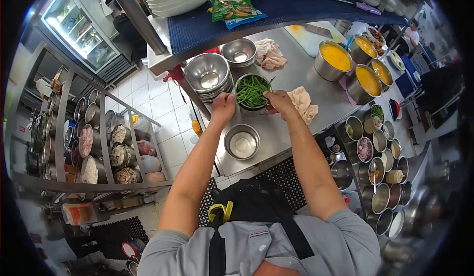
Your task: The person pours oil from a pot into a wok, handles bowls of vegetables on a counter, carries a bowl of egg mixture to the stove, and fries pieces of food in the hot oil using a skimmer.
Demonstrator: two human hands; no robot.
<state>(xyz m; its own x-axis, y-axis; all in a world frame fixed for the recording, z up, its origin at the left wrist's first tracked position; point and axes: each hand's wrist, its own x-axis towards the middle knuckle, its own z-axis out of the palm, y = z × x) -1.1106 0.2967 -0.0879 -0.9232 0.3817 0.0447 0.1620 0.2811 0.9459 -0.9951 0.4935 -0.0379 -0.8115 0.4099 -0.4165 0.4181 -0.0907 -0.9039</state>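
Observation:
A steel bowl (253,110) heaped with cut green beans (253,90) stands on the steel counter between my two hands. My right hand (280,104) is closed at the bowl's right rim, thumb on top beside the beans and fingers against the outer side. To the left, my left hand (223,107) has its fingers curled close to the bowl's left side; what they hold, if anything, is hidden. Nearer to me sits a metal bowl (242,142) with a pale bottom. Behind my left hand rises a stack of steel bowls (206,72).
Crumpled cloths (303,104) lie right of my right hand. Pots of yellow liquid (335,57) stand farther right, near a cutting board (302,38) with a knife (317,30). Overhead, a shelf (296,4) carries plates and a Milo packet (232,5). Ingredient containers (365,149) fill the right side.

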